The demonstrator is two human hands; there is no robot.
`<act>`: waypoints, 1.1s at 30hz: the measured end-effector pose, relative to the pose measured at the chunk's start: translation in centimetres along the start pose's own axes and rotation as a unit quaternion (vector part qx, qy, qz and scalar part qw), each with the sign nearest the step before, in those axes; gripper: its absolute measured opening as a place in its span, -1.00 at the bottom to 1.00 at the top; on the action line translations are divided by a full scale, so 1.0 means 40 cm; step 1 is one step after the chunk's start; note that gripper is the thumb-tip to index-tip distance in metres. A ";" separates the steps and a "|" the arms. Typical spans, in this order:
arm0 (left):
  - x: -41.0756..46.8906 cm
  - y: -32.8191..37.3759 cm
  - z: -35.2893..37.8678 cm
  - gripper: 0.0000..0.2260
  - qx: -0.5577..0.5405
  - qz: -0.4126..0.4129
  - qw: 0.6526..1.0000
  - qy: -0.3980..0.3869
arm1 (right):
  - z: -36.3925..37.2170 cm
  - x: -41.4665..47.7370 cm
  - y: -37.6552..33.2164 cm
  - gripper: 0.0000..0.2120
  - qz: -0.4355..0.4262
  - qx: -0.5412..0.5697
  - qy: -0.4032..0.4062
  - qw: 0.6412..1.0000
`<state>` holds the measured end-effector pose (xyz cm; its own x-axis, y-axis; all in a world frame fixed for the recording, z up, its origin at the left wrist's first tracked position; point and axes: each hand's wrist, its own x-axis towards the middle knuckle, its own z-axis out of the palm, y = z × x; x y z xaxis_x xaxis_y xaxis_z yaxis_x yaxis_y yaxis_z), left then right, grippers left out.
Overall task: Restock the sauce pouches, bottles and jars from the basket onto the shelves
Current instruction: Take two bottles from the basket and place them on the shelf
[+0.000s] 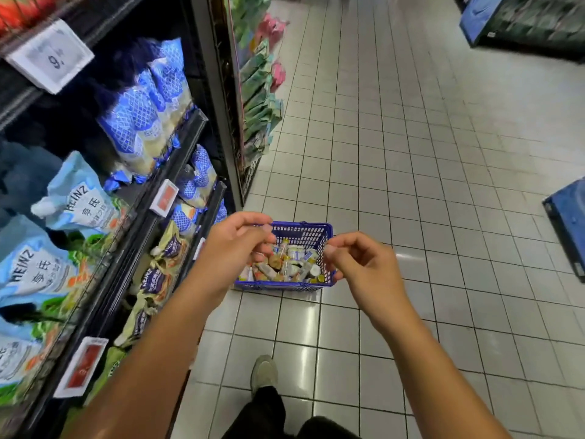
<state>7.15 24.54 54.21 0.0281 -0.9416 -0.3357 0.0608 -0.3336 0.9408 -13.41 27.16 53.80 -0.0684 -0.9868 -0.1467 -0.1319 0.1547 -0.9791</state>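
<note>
A blue plastic basket point(304, 229) stands on the tiled floor beside the shelf unit. Several small bottles and jars point(291, 263) lie jumbled in it. My left hand point(234, 245) hovers over the basket's left side, fingers loosely curled, holding nothing. My right hand point(361, 264) hangs over its right rim, fingers also loosely curled and empty. Light-blue Heinz sauce pouches point(79, 201) lean on the shelves at left, with blue-netted pouches point(142, 122) further along the same shelf.
Black shelves point(177, 153) with price tags point(49, 55) run along the left. More pouches point(155, 280) fill the lower shelf. Green and pink packs point(259, 77) hang further down the aisle. Blue crates point(566, 223) sit at right. My shoe point(264, 373) is on the white tiles.
</note>
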 end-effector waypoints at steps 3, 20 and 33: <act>0.076 0.014 -0.007 -0.87 0.003 -0.010 1.000 0.001 | 0.011 0.062 0.010 -0.98 0.012 0.001 0.010 1.000; 0.487 -0.056 0.019 -0.88 0.008 -0.104 0.993 0.060 | -0.070 0.474 0.149 -0.88 0.096 -0.017 0.010 0.995; 0.843 -0.332 0.099 -0.93 -0.020 -0.232 0.967 0.107 | -0.050 0.788 0.450 -0.82 0.212 -0.097 -0.094 0.968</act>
<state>3.35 -2.98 30.58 0.1930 -0.6584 -0.7275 0.1552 -0.7117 0.6852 -19.91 -1.06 31.85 0.0215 -0.8207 -0.5710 -0.3156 0.5364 -0.7828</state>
